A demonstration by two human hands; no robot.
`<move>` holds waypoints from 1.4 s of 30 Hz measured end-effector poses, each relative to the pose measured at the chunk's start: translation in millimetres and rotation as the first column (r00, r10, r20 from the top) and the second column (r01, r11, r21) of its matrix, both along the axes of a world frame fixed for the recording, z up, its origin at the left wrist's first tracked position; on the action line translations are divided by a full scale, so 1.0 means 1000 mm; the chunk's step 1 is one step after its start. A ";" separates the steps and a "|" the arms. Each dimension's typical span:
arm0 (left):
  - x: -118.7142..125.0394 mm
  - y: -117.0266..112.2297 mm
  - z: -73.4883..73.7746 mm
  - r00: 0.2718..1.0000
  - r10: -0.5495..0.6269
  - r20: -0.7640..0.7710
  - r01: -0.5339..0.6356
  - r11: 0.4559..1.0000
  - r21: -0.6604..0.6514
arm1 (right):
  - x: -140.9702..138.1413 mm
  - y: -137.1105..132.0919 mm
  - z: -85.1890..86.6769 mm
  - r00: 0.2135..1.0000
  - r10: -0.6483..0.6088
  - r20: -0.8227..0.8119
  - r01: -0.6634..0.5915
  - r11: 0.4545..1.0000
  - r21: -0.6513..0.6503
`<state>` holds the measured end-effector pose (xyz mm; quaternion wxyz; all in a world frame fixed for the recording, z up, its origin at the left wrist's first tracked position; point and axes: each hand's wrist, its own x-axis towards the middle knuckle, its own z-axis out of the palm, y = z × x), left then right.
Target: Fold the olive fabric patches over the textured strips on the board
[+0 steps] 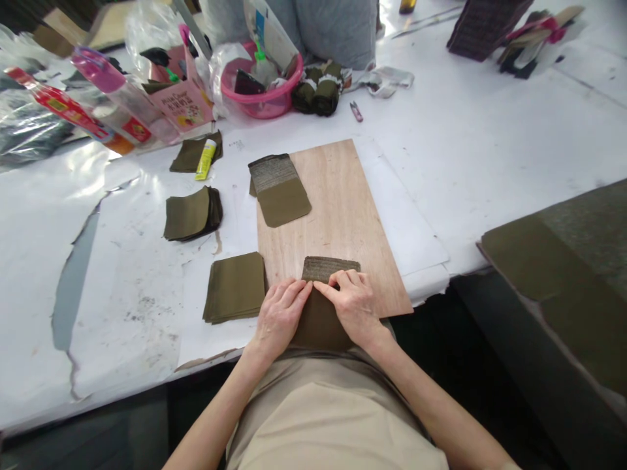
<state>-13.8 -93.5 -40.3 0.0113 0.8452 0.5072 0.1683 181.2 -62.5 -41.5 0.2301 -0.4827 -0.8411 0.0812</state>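
Observation:
At the front edge of a plywood board (pixel 337 215), both my hands work on an olive-green fabric piece (pixel 323 323). The fingers of my left hand (pixel 283 312) are pressed together on the left of its fold or seam line. My right hand (pixel 353 301) pinches the same line a little to the right, thumb and index tip close to the left fingertips. Beyond the fingers shows a grey-brown, textured strip (pixel 326 266) lying on the board. The near part of the fabric hangs toward my lap. Whether the strip and the olive part are one piece, I cannot tell.
Left of the board lies a stack of olive squares (pixel 235 287), with a smaller stack (pixel 189 214) behind. A yellow tube (pixel 206 160) rests on more pieces. A two-tone piece (pixel 281 192) lies on the board. Farther back are a pink basket (pixel 264 104), bottles (pixel 63 108) and small snips (pixel 356 111).

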 end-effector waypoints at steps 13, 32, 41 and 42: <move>0.001 0.001 0.003 0.998 0.019 -0.059 -0.020 1.000 -0.010 | 0.017 0.007 0.003 0.999 0.002 -0.055 -0.004 1.000 -0.028; 0.005 0.006 0.012 0.980 -0.066 -0.189 0.047 0.993 -0.104 | 0.036 0.011 0.009 0.989 0.143 -0.030 -0.145 0.987 -0.067; 0.008 0.010 0.018 0.965 -0.145 -0.216 0.124 0.986 -0.107 | 0.042 0.012 0.010 0.982 0.186 0.012 -0.186 0.981 -0.051; 0.009 0.011 0.019 0.963 -0.156 -0.219 0.132 0.984 -0.121 | 0.043 0.012 0.010 0.983 0.185 0.012 -0.184 0.982 -0.052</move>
